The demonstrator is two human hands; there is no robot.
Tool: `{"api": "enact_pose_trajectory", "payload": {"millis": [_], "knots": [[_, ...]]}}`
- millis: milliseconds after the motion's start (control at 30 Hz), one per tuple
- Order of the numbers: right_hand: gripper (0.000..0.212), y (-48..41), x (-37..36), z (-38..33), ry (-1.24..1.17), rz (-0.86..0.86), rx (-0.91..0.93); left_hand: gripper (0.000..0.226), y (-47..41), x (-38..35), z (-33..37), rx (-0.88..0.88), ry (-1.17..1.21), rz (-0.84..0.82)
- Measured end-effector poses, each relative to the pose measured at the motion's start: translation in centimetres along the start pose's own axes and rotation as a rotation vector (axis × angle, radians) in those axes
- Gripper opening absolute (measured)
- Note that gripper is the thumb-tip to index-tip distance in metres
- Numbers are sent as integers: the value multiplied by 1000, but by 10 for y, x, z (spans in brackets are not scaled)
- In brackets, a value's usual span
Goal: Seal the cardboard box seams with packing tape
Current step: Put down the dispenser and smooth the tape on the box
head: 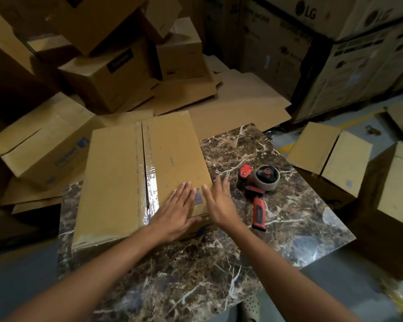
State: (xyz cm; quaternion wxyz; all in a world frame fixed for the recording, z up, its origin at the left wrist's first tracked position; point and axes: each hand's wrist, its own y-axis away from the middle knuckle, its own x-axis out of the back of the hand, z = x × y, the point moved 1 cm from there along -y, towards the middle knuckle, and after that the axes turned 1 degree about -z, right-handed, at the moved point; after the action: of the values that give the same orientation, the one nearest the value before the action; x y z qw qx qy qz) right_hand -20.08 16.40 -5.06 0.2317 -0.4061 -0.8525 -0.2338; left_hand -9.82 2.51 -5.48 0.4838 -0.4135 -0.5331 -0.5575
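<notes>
A brown cardboard box (116, 173) lies flat on a dark marble table (277, 228), its centre seam covered by a strip of shiny clear tape (149, 182). My left hand (175, 210) rests flat, fingers spread, on the box's near right corner beside a blue barcode. My right hand (219, 203) is open at the box's right edge, palm against its side. A red and black tape dispenser (257, 191) with a roll of tape lies on the table just right of my right hand, held by neither hand.
Piles of brown cardboard boxes (107, 73) and flattened cartons (230, 101) crowd the floor behind and left of the table. Large printed appliance boxes (335, 54) stand at the back right. More open cartons (330, 156) sit to the right.
</notes>
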Motion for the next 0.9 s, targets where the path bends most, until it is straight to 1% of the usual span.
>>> {"api": "enact_pose_trajectory", "payload": {"millis": [67, 133, 200, 267, 367, 467, 567, 700, 800, 833, 867, 900], "knots": [[83, -2, 4, 3, 179, 91, 254, 82, 7, 5, -11, -81, -10, -20], [80, -6, 6, 8, 367, 76, 452, 78, 18, 5, -24, -118, -55, -23], [79, -9, 3, 15, 539, -10, 579, 78, 26, 2, -31, -109, -100, 7], [78, -9, -1, 22, 653, -56, 643, 79, 28, -1, -31, -105, -124, 29], [81, -13, -1, 25, 739, -60, 702, 82, 24, -2, -30, -112, -156, 50], [90, -17, 1, 24, 741, -78, 760, 87, 23, -5, -32, -108, -184, 52], [102, -19, 0, 27, 723, -105, 741, 93, 22, -8, -30, -86, -204, 57], [110, -20, -4, 28, 725, -107, 726, 103, 21, -13, -31, -69, -212, 48], [117, -19, 0, 25, 724, -152, 704, 111, 23, -11, -30, -65, -202, 51], [117, -18, 2, 23, 698, -161, 689, 108, 24, -9, -29, -67, -198, 60], [112, -15, 4, 21, 639, -159, 665, 103, 24, -7, -29, -68, -185, 69], [101, -11, 3, 19, 540, -143, 626, 96, 25, -6, -28, -65, -163, 80]]}}
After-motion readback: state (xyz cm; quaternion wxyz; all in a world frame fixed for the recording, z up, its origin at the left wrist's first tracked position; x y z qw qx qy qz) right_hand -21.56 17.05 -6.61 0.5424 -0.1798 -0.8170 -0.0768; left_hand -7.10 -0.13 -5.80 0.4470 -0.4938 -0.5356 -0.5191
